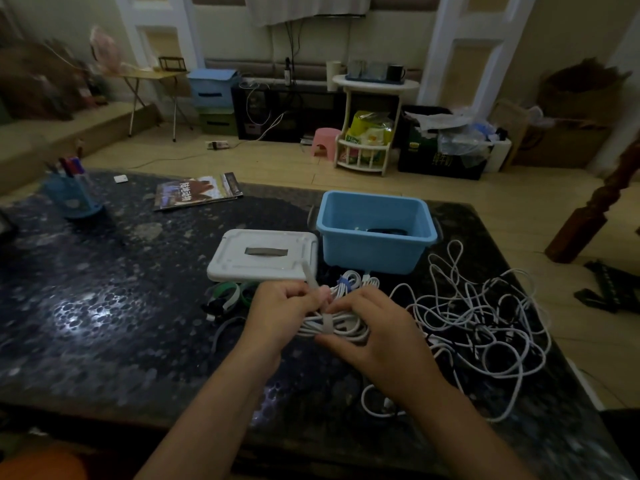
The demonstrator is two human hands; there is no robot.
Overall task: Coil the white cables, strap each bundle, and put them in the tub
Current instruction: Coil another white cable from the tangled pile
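Note:
A coiled bundle of white cable (343, 323) lies between my hands over the dark table. A grey strap (327, 323) wraps across it, and its free end (310, 273) sticks up. My left hand (280, 310) pinches that strap end by the bundle. My right hand (370, 327) grips the bundle's right side, thumb underneath. Behind them lies another coiled bundle with a blue strap (344, 282). The blue tub (375, 230) stands just beyond, open, with something dark inside. A tangle of loose white cables (485, 317) spreads to the right.
The tub's white lid (263, 254) lies left of the tub. Green and grey straps (228, 296) lie in front of the lid. A magazine (197, 192) and a blue pen holder (72, 195) sit at the table's far left. The table's right edge runs close to the tangle.

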